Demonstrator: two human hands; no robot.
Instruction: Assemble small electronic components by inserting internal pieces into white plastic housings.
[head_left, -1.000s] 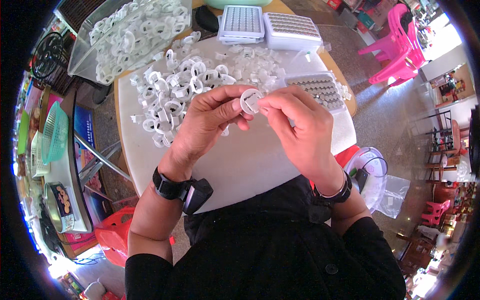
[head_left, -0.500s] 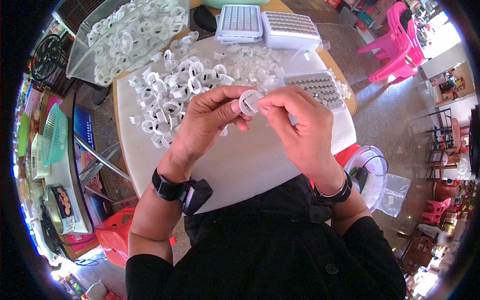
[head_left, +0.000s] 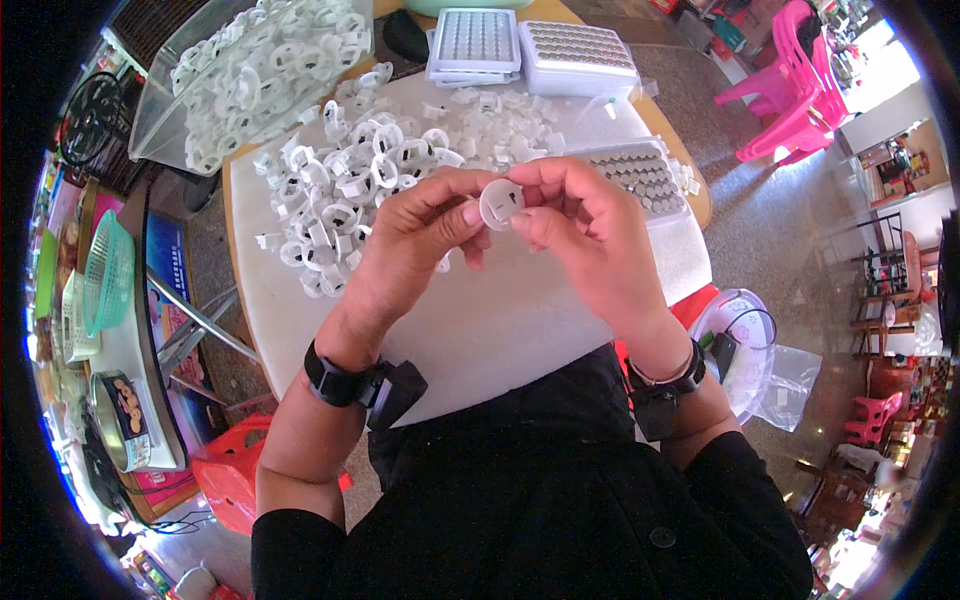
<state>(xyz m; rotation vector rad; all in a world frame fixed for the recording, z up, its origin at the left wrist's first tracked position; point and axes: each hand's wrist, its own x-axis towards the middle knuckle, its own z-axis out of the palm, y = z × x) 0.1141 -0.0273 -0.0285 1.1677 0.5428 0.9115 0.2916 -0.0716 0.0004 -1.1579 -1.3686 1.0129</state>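
Note:
A round white plastic part [head_left: 498, 205] with a slot and a small dark mark is held up over the white tabletop [head_left: 470, 320]. Thumb and fingers of my left hand [head_left: 410, 235] pinch its left edge. On the opposite edge, the thumb and index finger of my right hand [head_left: 605, 240] grip the same part. Behind my left hand lies a heap of similar white ring-shaped parts [head_left: 340, 215], some with dark insides. Small translucent plastic pieces [head_left: 505, 130] are scattered beyond both hands. A tray of small grey round pieces [head_left: 645, 180] sits past my right hand.
At the table's far edge stand two stacks of white trays, one left [head_left: 475, 40] and one right [head_left: 580, 60]. A clear bin [head_left: 150, 125] full of white parts is at the far left. Red stool [head_left: 230, 475] at lower left; clear round tub [head_left: 745, 360] right of the table.
My right index finger has shifted to the upper right edge of the round part, with the thumb at its lower right. A dark mark now shows on the part's face.

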